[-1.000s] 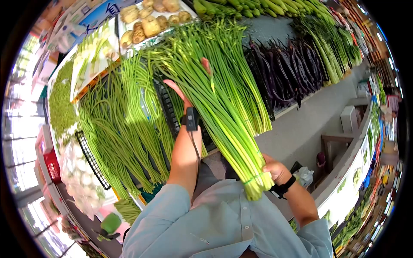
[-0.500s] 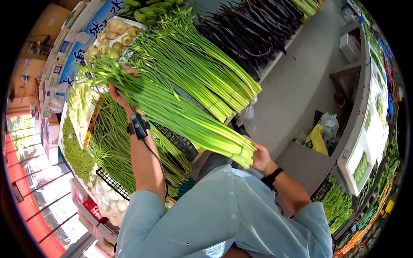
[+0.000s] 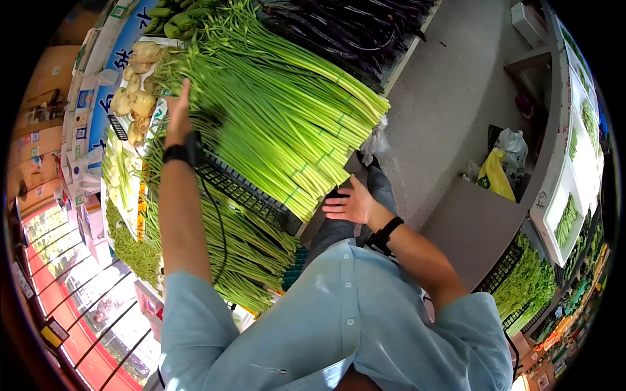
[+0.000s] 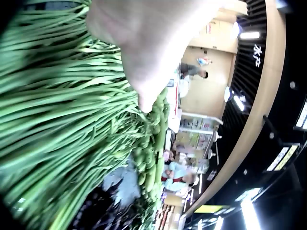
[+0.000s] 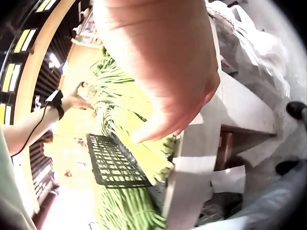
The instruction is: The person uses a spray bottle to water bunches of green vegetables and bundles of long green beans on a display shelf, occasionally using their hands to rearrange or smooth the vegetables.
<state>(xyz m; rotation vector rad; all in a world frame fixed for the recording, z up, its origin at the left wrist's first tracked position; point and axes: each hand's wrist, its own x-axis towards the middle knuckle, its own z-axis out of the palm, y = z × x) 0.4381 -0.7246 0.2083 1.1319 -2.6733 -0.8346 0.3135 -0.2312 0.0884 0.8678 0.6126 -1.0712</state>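
Bundles of long green garlic scapes [image 3: 280, 117], bound with green ties near their pale cut ends, lie side by side on the stall. At their thin tips is my left hand [image 3: 179, 117], its fingers straight and nothing held in it. In the left wrist view the thumb side of this hand [image 4: 144, 52] overlaps the far tips. By the cut ends, at the counter's near edge, my right hand [image 3: 355, 205] is spread with nothing in its grasp. The right wrist view has this hand [image 5: 163, 72] over the ends of the bundles, with part of them hidden behind it.
A black plastic crate [image 3: 241, 192] divides the scapes from long green beans [image 3: 251, 251]. Dark purple eggplants [image 3: 352, 32] lie beyond, and knobbly pale roots [image 3: 140, 104] sit at the far left. A plastic bag [image 3: 375, 140] hangs at the counter edge.
The bundle that both hands held has been laid down beside the other scapes and let go. The left hand has moved back to the tips' side; the right has opened near the cut ends.
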